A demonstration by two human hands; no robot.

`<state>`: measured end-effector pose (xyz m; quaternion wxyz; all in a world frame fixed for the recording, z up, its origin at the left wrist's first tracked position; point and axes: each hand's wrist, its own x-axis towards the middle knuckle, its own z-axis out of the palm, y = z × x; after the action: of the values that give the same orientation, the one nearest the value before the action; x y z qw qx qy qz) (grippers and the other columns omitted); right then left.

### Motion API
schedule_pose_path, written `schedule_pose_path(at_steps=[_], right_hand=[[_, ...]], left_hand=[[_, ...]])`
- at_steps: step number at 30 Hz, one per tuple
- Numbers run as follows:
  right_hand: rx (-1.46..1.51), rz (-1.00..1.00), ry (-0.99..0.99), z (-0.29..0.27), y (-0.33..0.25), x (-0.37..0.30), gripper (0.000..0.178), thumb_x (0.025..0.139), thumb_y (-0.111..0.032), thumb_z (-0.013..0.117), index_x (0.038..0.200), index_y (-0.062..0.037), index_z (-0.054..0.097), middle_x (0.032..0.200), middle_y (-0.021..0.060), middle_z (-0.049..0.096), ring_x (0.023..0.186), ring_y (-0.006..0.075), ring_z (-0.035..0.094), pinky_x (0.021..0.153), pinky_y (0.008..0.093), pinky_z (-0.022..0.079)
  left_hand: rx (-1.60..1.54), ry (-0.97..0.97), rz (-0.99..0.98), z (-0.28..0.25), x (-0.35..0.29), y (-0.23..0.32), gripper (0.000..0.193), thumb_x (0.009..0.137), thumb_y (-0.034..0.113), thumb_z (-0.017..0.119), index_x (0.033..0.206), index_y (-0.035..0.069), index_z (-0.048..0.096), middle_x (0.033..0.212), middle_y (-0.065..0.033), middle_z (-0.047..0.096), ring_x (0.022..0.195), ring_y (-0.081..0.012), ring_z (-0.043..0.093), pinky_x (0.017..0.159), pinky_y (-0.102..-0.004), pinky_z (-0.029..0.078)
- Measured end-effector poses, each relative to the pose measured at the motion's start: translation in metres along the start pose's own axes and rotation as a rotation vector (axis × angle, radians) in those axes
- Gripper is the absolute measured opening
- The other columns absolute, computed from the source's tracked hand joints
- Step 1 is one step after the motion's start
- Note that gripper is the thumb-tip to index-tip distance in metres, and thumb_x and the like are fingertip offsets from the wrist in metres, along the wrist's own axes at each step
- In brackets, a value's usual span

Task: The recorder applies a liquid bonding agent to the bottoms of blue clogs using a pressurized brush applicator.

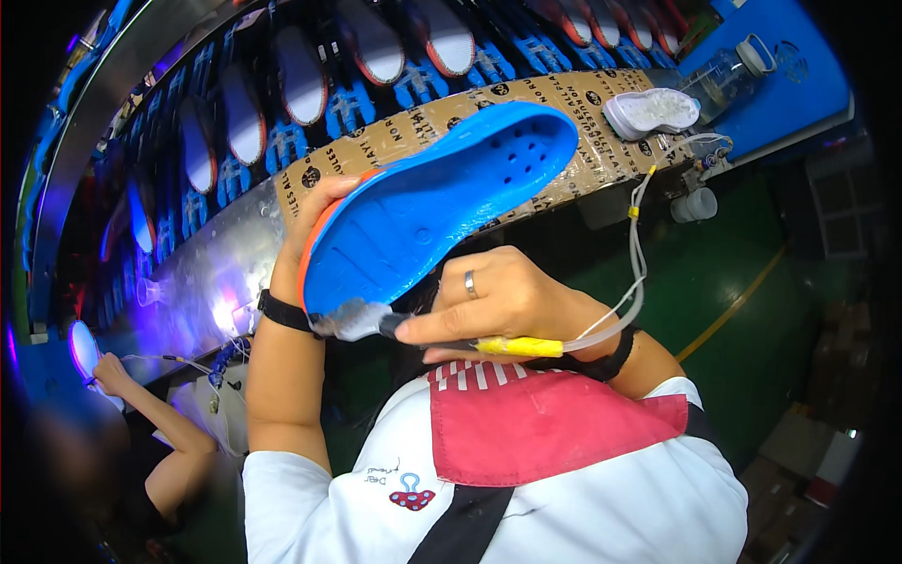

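A blue shoe sole [404, 221] with an orange outer edge is held up in front of me, its hollow inner side facing me and its wider, dotted end to the upper right. My left hand [319, 205] grips it from behind at the left edge; most of its fingers are hidden. Closed around a brush [362, 321] is my right hand [493, 299], with a ring on one finger. The brush's pale bristles touch the rim at the sole's lower-left end. From its yellow-taped handle, a clear hose [637, 273] curves up to the right. The sole's inside looks wet and shiny.
Beyond the sole, a ledge covered in brown printed tape [329, 155] bears a white sole [653, 113] and a clear bottle [728, 80]. Rows of shoe uppers [303, 75] stand on blue holders behind. At left, a co-worker's hand [111, 374] holds another shoe piece.
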<state>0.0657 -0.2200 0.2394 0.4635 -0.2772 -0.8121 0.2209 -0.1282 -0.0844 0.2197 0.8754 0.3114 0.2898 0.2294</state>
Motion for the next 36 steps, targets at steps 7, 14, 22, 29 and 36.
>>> schedule_pose_path(at_steps=[7, 14, 22, 29, 36], right_hand=[[-0.091, 0.027, -0.199, 0.002, 0.001, -0.006, 0.017, 0.076, -0.019, 0.073, 0.092, -0.0152, 0.068, 0.064, 0.004, 0.055, 0.063, 0.0214, 0.058, 0.056, 0.0335, 0.049], [-0.195, 0.032, -0.019, 0.002, 0.003, -0.009, 0.02, 0.075, -0.016, 0.074, 0.094, -0.0135, 0.069, 0.062, 0.002, 0.053, 0.061, 0.0205, 0.056, 0.056, 0.0315, 0.048], [-0.118, 0.032, -0.028, -0.008, -0.001, -0.019, 0.03, 0.068, -0.008, 0.08, 0.096, -0.0075, 0.07, 0.065, 0.0023, 0.057, 0.061, 0.0175, 0.057, 0.05, 0.0283, 0.048], [-0.09, 0.011, 0.003, -0.004, 0.001, -0.021, 0.034, 0.065, -0.007, 0.082, 0.097, -0.0085, 0.071, 0.066, 0.0031, 0.057, 0.059, 0.0178, 0.057, 0.05, 0.0281, 0.048], [-0.198, -0.076, 0.124, 0.019, 0.002, -0.009, 0.033, 0.069, -0.013, 0.08, 0.1, -0.0091, 0.07, 0.072, 0.0018, 0.06, 0.064, 0.0176, 0.058, 0.05, 0.0281, 0.048]], left_hand=[[-0.028, 0.174, -0.119, 0.01, -0.009, 0.004, 0.038, 0.086, 0.031, 0.057, 0.109, 0.0, 0.063, 0.099, -0.0139, 0.068, 0.083, -0.0213, 0.066, 0.077, -0.0315, 0.053], [0.038, 0.174, -0.047, 0.028, -0.015, 0.007, 0.041, 0.084, 0.033, 0.059, 0.11, 0.001, 0.063, 0.099, -0.0136, 0.068, 0.084, -0.0231, 0.066, 0.077, -0.0349, 0.054], [-0.026, 0.199, -0.116, 0.019, -0.021, 0.014, 0.043, 0.086, 0.032, 0.057, 0.116, 0.001, 0.062, 0.105, -0.0142, 0.067, 0.091, -0.0241, 0.065, 0.083, -0.0342, 0.053], [-0.019, 0.167, -0.045, 0.025, -0.024, 0.013, 0.045, 0.088, 0.034, 0.054, 0.118, 0.001, 0.061, 0.106, -0.0139, 0.067, 0.091, -0.0234, 0.065, 0.082, -0.0345, 0.053], [0.367, 0.131, 0.204, 0.026, -0.003, 0.002, 0.043, 0.091, 0.034, 0.048, 0.119, 0.003, 0.059, 0.106, -0.0152, 0.066, 0.091, -0.0248, 0.065, 0.081, -0.0382, 0.054]])
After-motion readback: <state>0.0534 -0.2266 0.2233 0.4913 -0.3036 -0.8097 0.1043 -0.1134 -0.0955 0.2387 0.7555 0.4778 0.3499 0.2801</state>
